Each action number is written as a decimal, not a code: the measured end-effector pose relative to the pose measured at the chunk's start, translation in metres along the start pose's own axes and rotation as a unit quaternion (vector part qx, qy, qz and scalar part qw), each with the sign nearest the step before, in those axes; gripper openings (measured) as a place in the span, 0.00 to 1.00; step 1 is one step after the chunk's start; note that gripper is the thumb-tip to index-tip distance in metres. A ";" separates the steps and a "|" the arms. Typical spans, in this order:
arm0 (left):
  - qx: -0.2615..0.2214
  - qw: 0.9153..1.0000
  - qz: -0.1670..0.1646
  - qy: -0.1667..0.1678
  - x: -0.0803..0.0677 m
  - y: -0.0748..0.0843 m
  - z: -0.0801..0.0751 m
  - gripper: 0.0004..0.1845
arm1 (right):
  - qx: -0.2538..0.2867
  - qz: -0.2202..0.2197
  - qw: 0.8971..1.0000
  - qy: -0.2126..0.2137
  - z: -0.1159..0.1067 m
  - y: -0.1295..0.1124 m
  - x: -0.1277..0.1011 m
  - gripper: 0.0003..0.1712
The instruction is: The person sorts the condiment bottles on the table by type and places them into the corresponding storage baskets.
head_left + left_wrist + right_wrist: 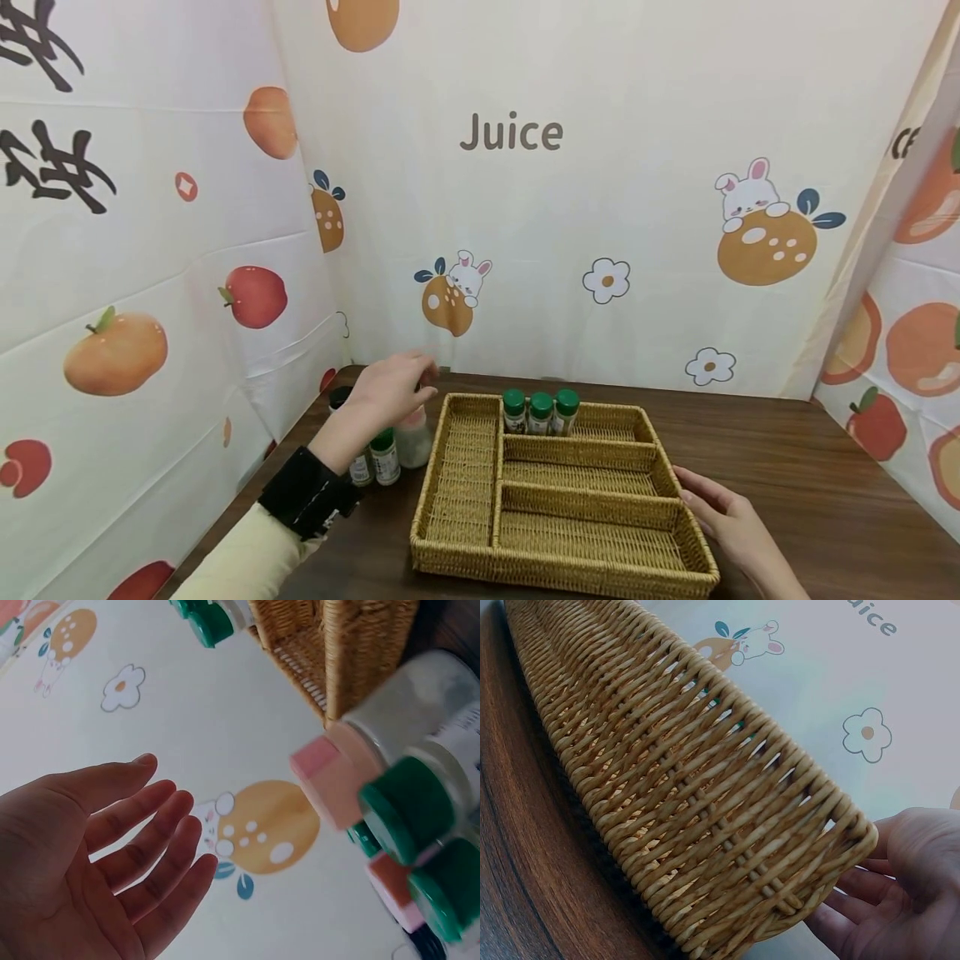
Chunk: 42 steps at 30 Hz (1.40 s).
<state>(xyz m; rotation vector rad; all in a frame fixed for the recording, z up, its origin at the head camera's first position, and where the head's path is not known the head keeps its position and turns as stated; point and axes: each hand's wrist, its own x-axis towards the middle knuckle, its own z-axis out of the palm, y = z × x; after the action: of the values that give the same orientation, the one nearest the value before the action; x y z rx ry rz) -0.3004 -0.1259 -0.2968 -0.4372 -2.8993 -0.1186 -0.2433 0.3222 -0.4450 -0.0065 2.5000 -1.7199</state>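
Nearest the head camera, the wicker tray [457, 475] sits on the brown surface [787, 467], and the right hand [723, 517] lies with relaxed, straight fingers [855, 889] against its right wall, gripping nothing. Left of the tray, the left hand [390, 387] hovers with fingers [150, 840] spread and empty just above a cluster of bottles, nearest a pink-capped bottle [405, 742] with green-capped bottles [385, 454] beside it. 3 more green-capped jars [540, 412] stand upright in the tray's far compartment, well apart from both hands.
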 end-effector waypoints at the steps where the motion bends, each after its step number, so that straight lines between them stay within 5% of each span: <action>1: -0.001 1.000 -0.003 -0.002 -0.003 -0.003 0.000 0.10 | 0.003 0.000 1.000 0.000 0.000 0.000 0.000 0.35; 24: -0.015 0.997 -0.036 -0.061 -0.039 -0.040 0.016 0.06 | -0.001 0.004 1.000 -0.006 -0.002 0.000 0.001 0.35; 42: 0.057 0.995 -0.022 -0.078 -0.046 -0.044 0.034 0.19 | 0.009 0.002 1.000 -0.001 -0.002 0.001 0.003 0.37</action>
<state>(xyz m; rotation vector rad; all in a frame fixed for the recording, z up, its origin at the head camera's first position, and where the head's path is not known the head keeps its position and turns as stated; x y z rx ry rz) -0.2771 -0.1767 -0.3417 -0.3778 -3.0501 0.0785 -0.2467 0.3239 -0.4459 -0.0030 2.4811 -1.7403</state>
